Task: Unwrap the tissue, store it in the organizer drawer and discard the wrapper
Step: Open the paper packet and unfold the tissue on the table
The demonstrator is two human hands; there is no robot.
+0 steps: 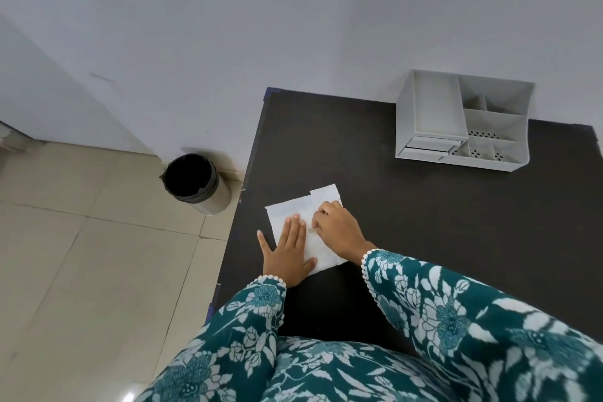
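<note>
Two hands on a flat white tissue packet [293,210]: left hand [287,251] fingers splayed flat, right hand [336,228] fingers pinching it.

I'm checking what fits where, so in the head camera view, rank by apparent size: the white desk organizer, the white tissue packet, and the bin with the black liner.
1. White plastic desk organizer, largest.
2. Flat white tissue packet and round bin with black liner look alike; hands cover part of the packet, so I won't rank them.
</note>
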